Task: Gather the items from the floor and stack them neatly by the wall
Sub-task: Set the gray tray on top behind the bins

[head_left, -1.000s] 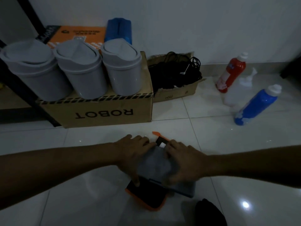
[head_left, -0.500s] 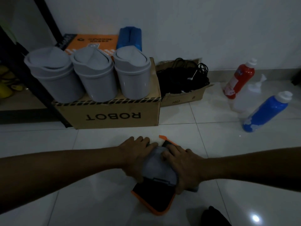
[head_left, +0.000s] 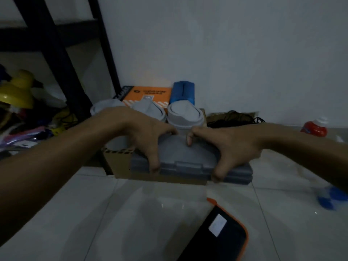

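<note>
Above the floor, both hands' fingers (head_left: pixel 153 162) clamp a grey case (head_left: pixel 190 162); labels unreadable.

A white wall (head_left: pixel 226 53) is seen behind a white tiled floor (head_left: pixel 94 213). At left, a black shelf frame (head_left: pixel 62 59) is seen, with yellow objects (head_left: pixel 17 91) and dim clutter beside it. A red bottle (head_left: pixel 314 127), blurred, is noted at the far right near the wall.
</note>
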Action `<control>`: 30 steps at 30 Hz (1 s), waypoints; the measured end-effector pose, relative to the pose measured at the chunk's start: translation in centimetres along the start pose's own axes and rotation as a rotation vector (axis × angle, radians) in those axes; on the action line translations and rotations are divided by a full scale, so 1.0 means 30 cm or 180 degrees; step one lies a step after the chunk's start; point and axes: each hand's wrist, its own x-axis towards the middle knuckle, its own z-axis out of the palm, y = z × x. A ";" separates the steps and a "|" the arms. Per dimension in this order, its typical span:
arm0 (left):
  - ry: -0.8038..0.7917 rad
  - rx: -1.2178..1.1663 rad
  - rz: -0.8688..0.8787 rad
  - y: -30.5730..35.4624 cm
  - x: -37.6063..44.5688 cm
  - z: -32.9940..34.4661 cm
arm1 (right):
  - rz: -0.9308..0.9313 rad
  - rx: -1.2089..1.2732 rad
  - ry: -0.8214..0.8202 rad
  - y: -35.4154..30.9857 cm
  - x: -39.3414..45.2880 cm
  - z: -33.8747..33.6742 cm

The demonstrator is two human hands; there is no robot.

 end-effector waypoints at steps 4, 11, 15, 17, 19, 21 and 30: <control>0.0557 -0.0071 -0.0160 -0.084 -0.137 -0.121 | -0.0189 0.0002 0.0449 -0.081 0.001 -0.156; 0.2027 -0.0617 -0.0462 -0.259 -0.208 -0.242 | -0.0319 -0.0177 0.1340 -0.131 0.175 -0.379; 0.2951 -0.0793 -0.0683 -0.384 -0.106 -0.247 | -0.0233 -0.0196 0.1582 -0.143 0.365 -0.508; 0.3225 -0.1020 -0.0778 -0.453 -0.032 -0.239 | -0.0257 -0.0200 0.1624 -0.137 0.474 -0.553; 0.3383 -0.1201 -0.0846 -0.525 0.044 -0.227 | -0.0288 -0.0216 0.1607 -0.127 0.586 -0.583; 0.3531 -0.1398 -0.0873 -0.592 0.114 -0.217 | -0.0291 -0.0274 0.1577 -0.108 0.694 -0.599; 0.2980 -0.1677 -0.0906 -0.699 0.322 -0.191 | -0.0122 -0.0450 0.1405 0.042 1.025 -0.627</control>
